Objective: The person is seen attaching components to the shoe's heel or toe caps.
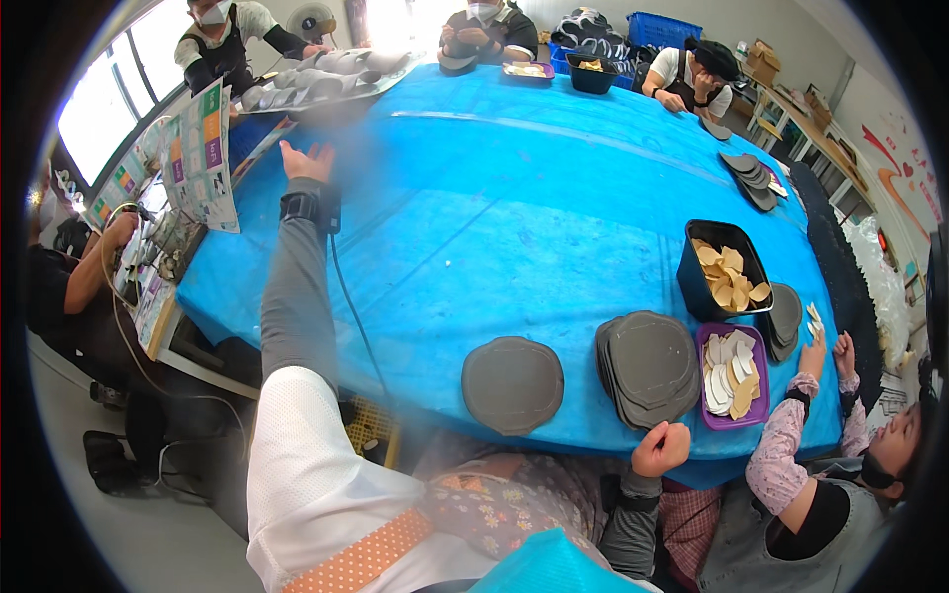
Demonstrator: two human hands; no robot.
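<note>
The left hand [308, 163], fingers spread and empty, is near the left edge of the blue-covered table [445, 267]. The right hand [660, 450] curls at the near edge, by the stack of grey sheets [647, 364]; whether it holds anything, I cannot tell. Left of the stack lies a single grey sheet [512, 385]; right, a purple tray [733, 423].

At near right we saw matt grey pieces [647, 364], a smooth purple plastic tray [735, 425] and faintly glossy blue sheeting [494, 267].
</note>
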